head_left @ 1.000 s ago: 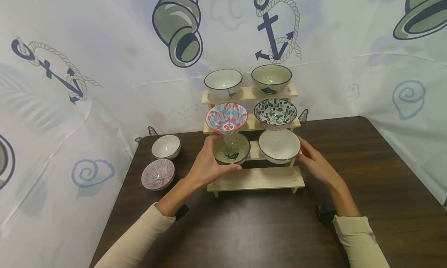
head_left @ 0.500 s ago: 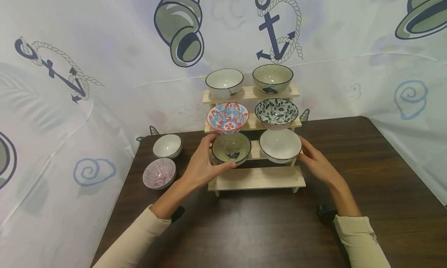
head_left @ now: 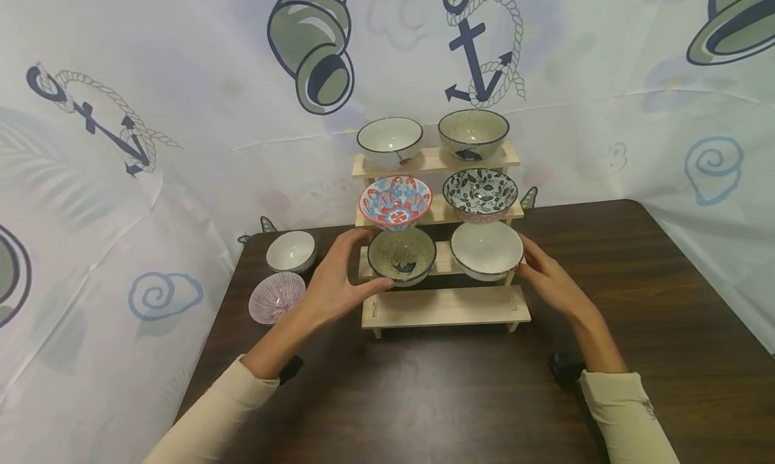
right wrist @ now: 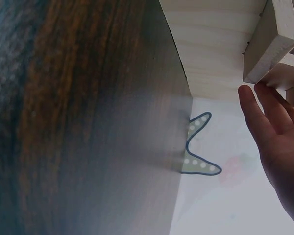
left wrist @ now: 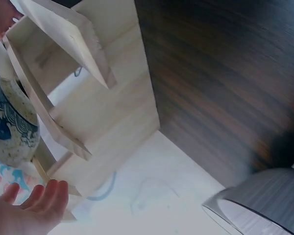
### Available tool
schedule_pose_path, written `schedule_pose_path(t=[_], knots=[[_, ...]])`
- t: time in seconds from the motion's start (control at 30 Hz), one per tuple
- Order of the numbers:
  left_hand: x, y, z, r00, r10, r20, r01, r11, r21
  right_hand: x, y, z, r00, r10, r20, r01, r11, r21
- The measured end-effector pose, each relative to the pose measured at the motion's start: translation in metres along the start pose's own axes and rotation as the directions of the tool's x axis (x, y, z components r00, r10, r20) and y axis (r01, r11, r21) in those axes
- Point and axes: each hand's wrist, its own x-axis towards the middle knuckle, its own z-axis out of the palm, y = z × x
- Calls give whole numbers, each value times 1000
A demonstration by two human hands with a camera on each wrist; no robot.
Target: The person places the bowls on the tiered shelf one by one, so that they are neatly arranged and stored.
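Observation:
My left hand (head_left: 333, 282) is beside a speckled olive bowl (head_left: 392, 249) with a dark fish motif, thumb and fingers spread apart around its left side. In the left wrist view, its fingers (left wrist: 53, 198) show near the bowl's blue-patterned outside, holding nothing. My right hand (head_left: 554, 284) is at the right side of a plain white bowl (head_left: 486, 245), thumb and fingertips right by its rim. The right wrist view shows these fingers (right wrist: 272, 115) nearly straight, tips close to the end of a shelf. Both bowls sit on a lower step of a wooden tiered stand (head_left: 448, 307).
Higher steps carry a red-and-blue patterned bowl (head_left: 396, 200), a black floral bowl (head_left: 480, 191), a white dark-rimmed bowl (head_left: 389, 138) and a grey-green bowl (head_left: 473, 129). A white bowl (head_left: 290, 251) and a pink-striped bowl (head_left: 275, 297) stand on the dark table (head_left: 424, 390), left of the stand.
My left hand has let go of the speckled olive bowl and drawn back to the left, its thumb coming away from the rim. The right hand stays by the white bowl.

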Motion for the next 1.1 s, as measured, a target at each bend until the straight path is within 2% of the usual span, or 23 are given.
schedule_pose_path(t=[0.17, 0.33, 0.57, 0.73, 0.97, 1.1], knots=[[-3, -5, -8, 999, -48, -11, 48, 999, 26, 0, 0, 0, 1000, -1, 0, 1, 1000, 1], [-7, -11, -14, 997, -67, -30, 69, 996, 49, 0, 0, -1, 1000, 0, 7, 0, 1000, 1], [-14, -24, -24, 998, -65, -22, 67, 994, 86, 0, 1, 0, 1000, 0, 2, 0, 1000, -2], [-21, -33, -30, 995, -98, -16, 99, 989, 108, 0, 0, 0, 1000, 4, 3, -4, 1000, 2], [-29, -44, -40, 991, -127, -42, 131, 985, 110, 0, -1, 1, 1000, 1, 8, -1, 1000, -1], [-33, -49, -46, 988, -154, -26, 157, 975, 159, 0, 0, 0, 1000, -4, 8, 4, 1000, -4]])
